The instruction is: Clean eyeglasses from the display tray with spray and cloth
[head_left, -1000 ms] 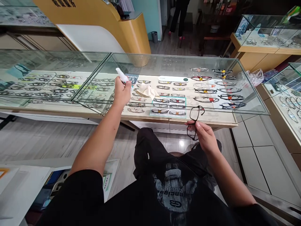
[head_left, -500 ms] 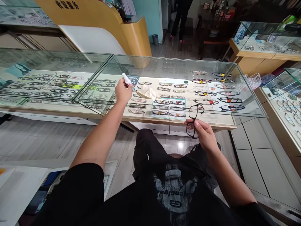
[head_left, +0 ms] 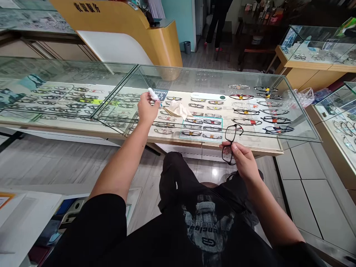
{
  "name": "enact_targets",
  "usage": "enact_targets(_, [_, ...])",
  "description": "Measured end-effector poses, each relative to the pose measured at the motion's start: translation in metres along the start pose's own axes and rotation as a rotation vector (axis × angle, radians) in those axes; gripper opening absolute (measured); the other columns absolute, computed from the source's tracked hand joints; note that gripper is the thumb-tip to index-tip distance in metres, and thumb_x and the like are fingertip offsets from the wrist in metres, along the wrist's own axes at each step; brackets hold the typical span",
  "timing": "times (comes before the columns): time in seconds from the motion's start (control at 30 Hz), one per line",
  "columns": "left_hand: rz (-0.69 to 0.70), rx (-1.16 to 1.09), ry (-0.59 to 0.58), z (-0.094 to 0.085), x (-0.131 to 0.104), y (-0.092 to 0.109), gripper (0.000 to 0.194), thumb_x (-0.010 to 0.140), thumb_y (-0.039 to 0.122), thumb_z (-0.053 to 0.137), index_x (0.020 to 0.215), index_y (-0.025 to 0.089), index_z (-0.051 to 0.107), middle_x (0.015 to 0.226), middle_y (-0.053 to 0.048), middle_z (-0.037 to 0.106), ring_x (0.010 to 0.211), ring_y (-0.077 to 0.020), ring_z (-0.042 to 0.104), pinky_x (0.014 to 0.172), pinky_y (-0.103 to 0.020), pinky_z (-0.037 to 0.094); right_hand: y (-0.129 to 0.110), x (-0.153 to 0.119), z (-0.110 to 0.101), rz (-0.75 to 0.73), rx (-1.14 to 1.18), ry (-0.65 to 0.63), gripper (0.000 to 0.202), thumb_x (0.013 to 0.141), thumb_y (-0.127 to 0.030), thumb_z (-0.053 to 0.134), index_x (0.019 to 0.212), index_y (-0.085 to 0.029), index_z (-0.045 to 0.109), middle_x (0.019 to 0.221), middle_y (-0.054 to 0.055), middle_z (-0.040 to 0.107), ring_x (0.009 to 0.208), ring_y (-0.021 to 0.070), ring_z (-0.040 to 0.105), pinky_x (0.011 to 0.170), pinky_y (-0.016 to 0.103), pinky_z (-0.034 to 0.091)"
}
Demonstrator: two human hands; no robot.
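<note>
My left hand (head_left: 148, 108) is closed round a small white bottle (head_left: 152, 94), held over the glass top of the display case (head_left: 169, 142). Just right of it lies a crumpled cream cloth (head_left: 178, 109). Near the case's front edge, my right hand (head_left: 242, 157) pinches a pair of black-framed glasses (head_left: 230, 144) at the bridge. The frame is turned upright, one lens above the other. Rows of spectacle frames (head_left: 246, 111) show beneath the glass around both hands.
Another glass case (head_left: 319, 61) stands at the back right, with a further one along the right edge. Behind the main case are a curved yellow counter (head_left: 164, 48), a grey bin (head_left: 187, 47) and a person's dark-trousered legs (head_left: 216, 26). A white surface (head_left: 25, 218) is at lower left.
The view has shifted slightly, so the scene sits a little further right. Both hands keep nearly the same pose and hold the same things.
</note>
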State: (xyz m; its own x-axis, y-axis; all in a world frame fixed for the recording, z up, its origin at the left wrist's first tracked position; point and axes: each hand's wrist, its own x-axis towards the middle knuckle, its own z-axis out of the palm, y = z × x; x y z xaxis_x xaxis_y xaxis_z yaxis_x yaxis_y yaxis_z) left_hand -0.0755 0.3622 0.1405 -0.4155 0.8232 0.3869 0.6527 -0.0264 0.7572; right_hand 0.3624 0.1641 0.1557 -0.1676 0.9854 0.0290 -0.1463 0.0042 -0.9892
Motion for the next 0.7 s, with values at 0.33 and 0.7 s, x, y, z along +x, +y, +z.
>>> enact_targets(0.33, [-0.003, 0.227, 0.348, -0.057, -0.012, -0.022, 0.057, 0.075, -0.002, 0.065, 0.129, 0.015, 0.056, 0.141, -0.018, 0.062, 0.132, -0.0287, 0.061, 0.118, -0.042, 0.048, 0.010, 0.000, -0.001, 0.015, 0.019, 0.015, 0.030, 0.103, -0.052, 0.067, 0.115, -0.031, 0.085, 0.117, 0.006, 0.084, 0.116, 0.0307, 0.074, 0.111, 0.048, 0.053])
enact_targets(0.7, [-0.181, 0.188, 0.128, -0.057, -0.012, -0.068, 0.059, 0.086, 0.026, 0.072, 0.142, 0.016, 0.056, 0.141, -0.018, 0.068, 0.129, -0.0332, 0.064, 0.121, -0.050, 0.044, 0.011, 0.001, 0.000, 0.038, 0.008, 0.011, 0.032, 0.103, -0.053, 0.067, 0.117, -0.030, 0.084, 0.117, 0.006, 0.084, 0.117, 0.0312, 0.074, 0.112, 0.049, 0.052])
